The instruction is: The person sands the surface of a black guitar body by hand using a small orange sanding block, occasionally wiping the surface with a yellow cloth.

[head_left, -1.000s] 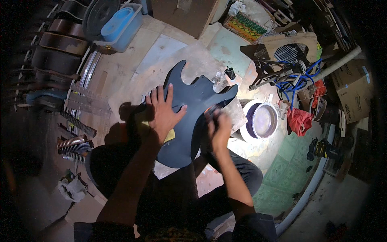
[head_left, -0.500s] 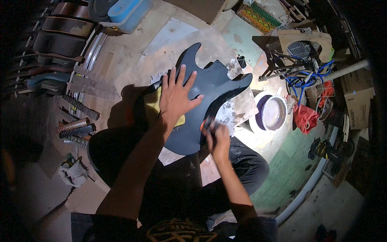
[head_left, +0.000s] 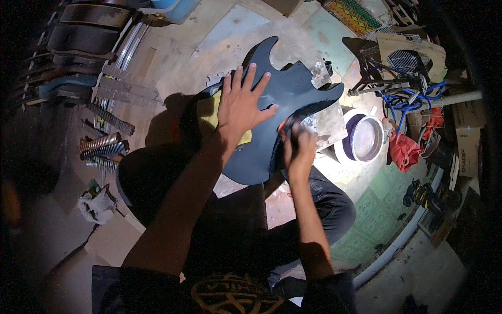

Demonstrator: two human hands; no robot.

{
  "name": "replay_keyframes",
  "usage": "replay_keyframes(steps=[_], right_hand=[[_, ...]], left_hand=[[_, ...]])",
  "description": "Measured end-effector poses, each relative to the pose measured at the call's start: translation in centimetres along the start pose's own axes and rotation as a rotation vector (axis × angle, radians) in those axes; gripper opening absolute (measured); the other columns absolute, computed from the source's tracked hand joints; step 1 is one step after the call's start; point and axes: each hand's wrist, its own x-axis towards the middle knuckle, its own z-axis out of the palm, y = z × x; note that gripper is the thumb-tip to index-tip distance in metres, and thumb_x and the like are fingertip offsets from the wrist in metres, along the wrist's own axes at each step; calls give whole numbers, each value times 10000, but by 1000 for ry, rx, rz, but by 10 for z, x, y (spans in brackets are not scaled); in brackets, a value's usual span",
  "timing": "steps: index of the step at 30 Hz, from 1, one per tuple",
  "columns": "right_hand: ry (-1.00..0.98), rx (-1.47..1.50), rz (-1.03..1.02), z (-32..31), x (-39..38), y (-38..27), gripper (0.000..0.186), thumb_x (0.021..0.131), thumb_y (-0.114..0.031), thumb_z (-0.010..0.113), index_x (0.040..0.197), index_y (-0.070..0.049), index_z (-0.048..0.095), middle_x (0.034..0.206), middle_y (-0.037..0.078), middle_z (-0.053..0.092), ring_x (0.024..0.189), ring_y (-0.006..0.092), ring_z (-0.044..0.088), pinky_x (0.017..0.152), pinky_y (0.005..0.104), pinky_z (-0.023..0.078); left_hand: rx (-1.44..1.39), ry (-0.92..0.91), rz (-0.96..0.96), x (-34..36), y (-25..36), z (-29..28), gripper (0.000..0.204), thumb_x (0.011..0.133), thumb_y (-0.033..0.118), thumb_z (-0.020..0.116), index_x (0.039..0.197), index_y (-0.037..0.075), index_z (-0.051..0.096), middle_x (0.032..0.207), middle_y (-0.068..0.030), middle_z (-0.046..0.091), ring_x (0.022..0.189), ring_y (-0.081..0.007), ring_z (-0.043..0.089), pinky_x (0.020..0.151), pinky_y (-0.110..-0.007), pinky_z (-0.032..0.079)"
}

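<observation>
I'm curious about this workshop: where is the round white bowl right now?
In the head view, the round white bowl sits on the floor to the person's right, just beyond the dark guitar body and the right hand, beside a red cloth.

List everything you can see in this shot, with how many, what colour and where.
guitar body: one, dark blue-grey, flat at centre under both hands
yellow cloth: one, under the guitar body's left edge
round tub: one, white with a purple inside, right of the guitar body
red cloth: one, right of the tub
blue cable: one bundle, upper right on a metal stand
patterned mat: one, multicolour, top edge
ribbed bars: several, brown and grey, on the floor at left
left hand: spread flat on the guitar body
right hand: at the body's right edge, gripping something small I cannot identify
</observation>
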Motion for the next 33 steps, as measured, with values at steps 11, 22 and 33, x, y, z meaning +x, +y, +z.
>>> replay_keyframes(steps=[11, 22, 33], right_hand=[[-48, 99, -17, 2, -23, 6, 318, 833, 91, 722, 1131, 40, 625, 1045, 223, 640, 956, 372, 620, 859, 422, 502], [-84, 99, -9, 6, -20, 17, 239, 942, -18, 652, 1175, 12, 611, 1165, 167, 631, 1068, 304, 606, 932, 410, 491], [50, 46, -27, 6, -6, 19, 265, 851, 47, 721, 1098, -15, 649, 1053, 202, 625, 970, 385, 593, 844, 421, 471]], left_hand=[[20, 22, -4, -3, -2, -1, 814, 821, 642, 664, 1519, 259, 494, 1584, -144, 413, 1431, -382, 392, 1183, -560, 273], [42, 42, -10, -1, -6, -1, 821, 812, 647, 671, 1517, 265, 495, 1582, -143, 415, 1427, -381, 400, 1181, -547, 283], [20, 54, -3, -4, -2, 2, 805, 812, 637, 678, 1500, 251, 518, 1575, -154, 425, 1422, -395, 398, 1180, -559, 282]])
